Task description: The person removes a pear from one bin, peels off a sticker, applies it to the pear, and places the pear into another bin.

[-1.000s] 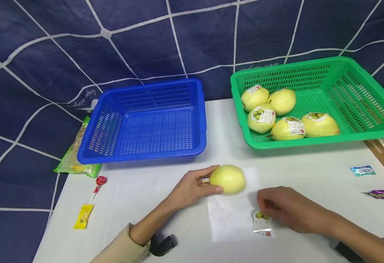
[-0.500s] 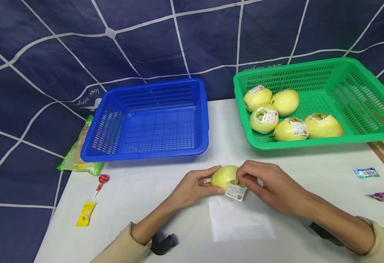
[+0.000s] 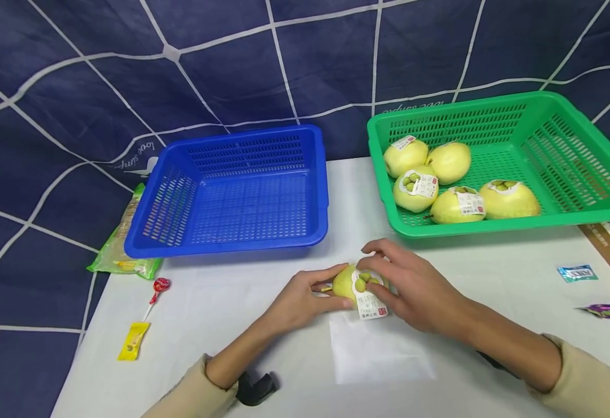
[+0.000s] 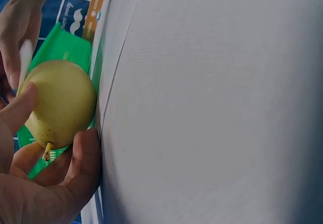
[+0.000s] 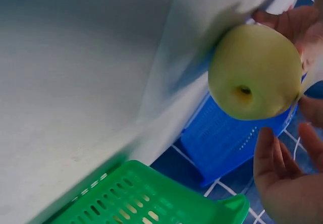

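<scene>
A yellow-green pear (image 3: 345, 280) lies on the white table (image 3: 231, 325), a little in front of the two baskets. My left hand (image 3: 331, 285) grips the pear from the left, thumb and fingers curled round it. My right hand (image 3: 384, 271) curves over the pear from the right and pinches a white sticker (image 3: 368, 296), printed with green pears, against its front. In the left wrist view the pear (image 4: 60, 103) shows its stem between my left hand's fingers (image 4: 86, 153). The right wrist view has the pear (image 5: 255, 72) seen from its base, with my right hand's fingers (image 5: 272, 158) below it.
An empty blue basket (image 3: 221, 247) stands behind the pear on the left. A green basket (image 3: 493, 226) at the back right holds several labelled pears (image 3: 456, 180). A white backing sheet (image 3: 378, 354) lies below the hands. A lollipop (image 3: 158, 287), a yellow sachet (image 3: 133, 342) and wrapped candies (image 3: 576, 271) lie scattered.
My right hand lifted the sticker off the backing sheet, carried it up to the pear and now holds it against the fruit. The left hand kept hold of the pear.
</scene>
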Tool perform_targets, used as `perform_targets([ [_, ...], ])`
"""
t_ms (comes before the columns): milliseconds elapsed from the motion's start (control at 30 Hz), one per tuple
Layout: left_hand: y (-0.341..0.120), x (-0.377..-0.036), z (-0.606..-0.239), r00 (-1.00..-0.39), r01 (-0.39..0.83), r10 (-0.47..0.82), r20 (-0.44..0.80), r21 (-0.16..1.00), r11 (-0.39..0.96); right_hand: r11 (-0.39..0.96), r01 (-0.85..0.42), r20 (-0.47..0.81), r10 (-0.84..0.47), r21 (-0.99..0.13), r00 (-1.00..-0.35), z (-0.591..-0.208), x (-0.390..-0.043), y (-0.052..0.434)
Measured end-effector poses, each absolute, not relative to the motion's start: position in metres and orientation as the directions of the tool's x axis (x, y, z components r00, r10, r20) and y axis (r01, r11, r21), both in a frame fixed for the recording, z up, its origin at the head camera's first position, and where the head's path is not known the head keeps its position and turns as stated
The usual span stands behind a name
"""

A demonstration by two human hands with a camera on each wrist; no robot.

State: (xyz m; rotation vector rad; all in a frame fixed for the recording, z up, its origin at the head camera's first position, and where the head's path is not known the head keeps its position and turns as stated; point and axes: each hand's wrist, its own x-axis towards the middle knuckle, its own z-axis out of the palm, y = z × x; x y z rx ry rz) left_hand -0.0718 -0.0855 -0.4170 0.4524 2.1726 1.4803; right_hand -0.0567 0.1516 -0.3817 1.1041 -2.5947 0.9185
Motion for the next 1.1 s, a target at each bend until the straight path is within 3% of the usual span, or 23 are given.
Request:
perform_targets([
  [200,-0.087,-0.074,-0.418,-0.829,0.006,0.521,-0.205,0.927,0.375,0.513,-0.748,0.360,-0.662,-0.421,-0.657,-0.394,-0.051,0.158],
  [500,-0.085,-0.076,-0.413,-0.787,-0.004,0.572,-0.230,0.929,0.369,0.522,-0.729,0.364,-0.638,-0.442,-0.678,-0.406,-0.049,0.156],
  [700,-0.075,-0.073,-0.412,-0.829,0.034,0.515,-0.220,0.898,0.439,0.554,-0.673,0.306,-0.614,-0.491,-0.728,-0.408,-0.049,0.158],
  [867,-0.072,-0.071,-0.411,-0.836,0.063,0.504,-0.217,0.874,0.482,0.504,-0.552,0.202,-0.590,-0.664,-0.782,-0.408,-0.049,0.163],
  [1000,-0.072,-0.069,-0.410,-0.832,0.103,0.517,-0.203,0.858,0.503,0.384,-0.321,0.055,-0.565,-0.866,-0.823,-0.405,-0.051,0.168],
  [1100,-0.071,-0.068,-0.409,-0.829,0.123,0.521,-0.204,0.842,0.526,0.316,-0.197,-0.006,-0.540,-0.928,-0.842,-0.405,-0.054,0.169],
])
